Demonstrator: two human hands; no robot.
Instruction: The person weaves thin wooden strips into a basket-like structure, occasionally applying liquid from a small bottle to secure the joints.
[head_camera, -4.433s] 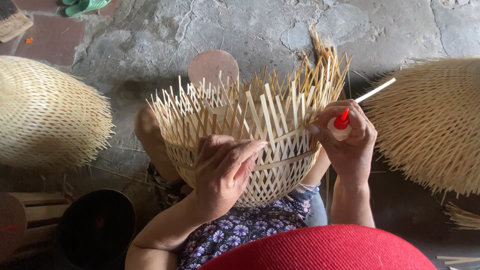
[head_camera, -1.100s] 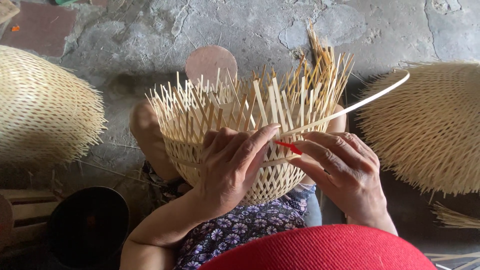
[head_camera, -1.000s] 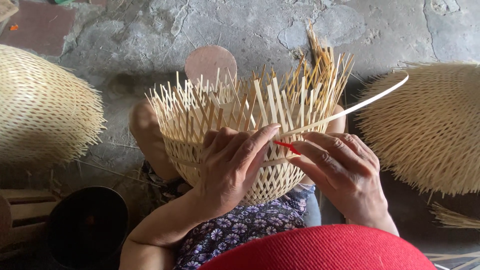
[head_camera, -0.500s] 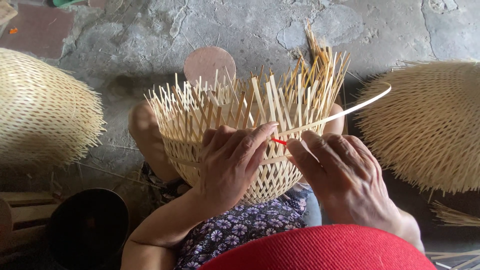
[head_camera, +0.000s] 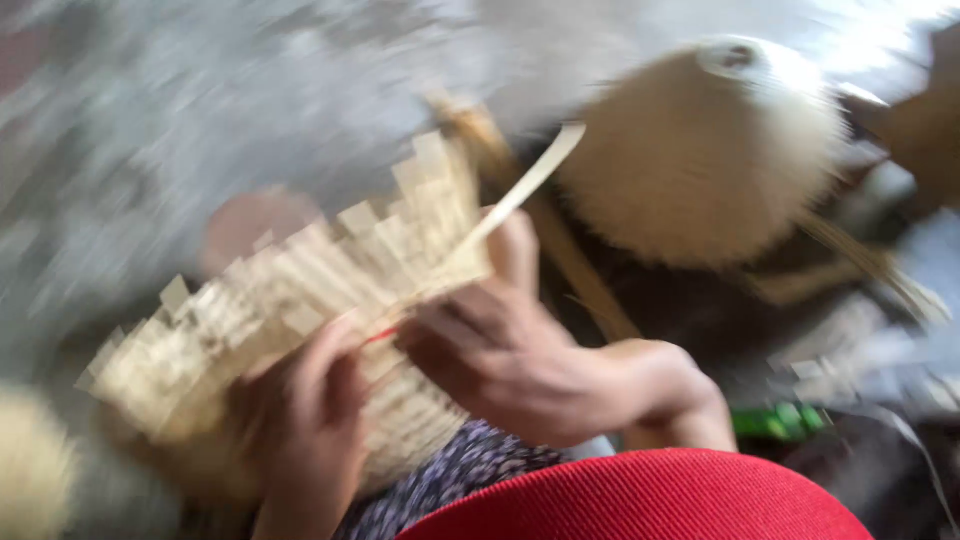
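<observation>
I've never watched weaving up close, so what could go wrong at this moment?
The loose strip sticks out long past the basket; it might snag or snap. Both hands, left and right, press among stiff upright splints that could prick fingers. The view is blurred, so the grip itself is hard to judge.

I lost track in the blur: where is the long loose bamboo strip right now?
In the head view the strip slants up from the basket rim, above the right hand, toward the domed basket on the right.
</observation>
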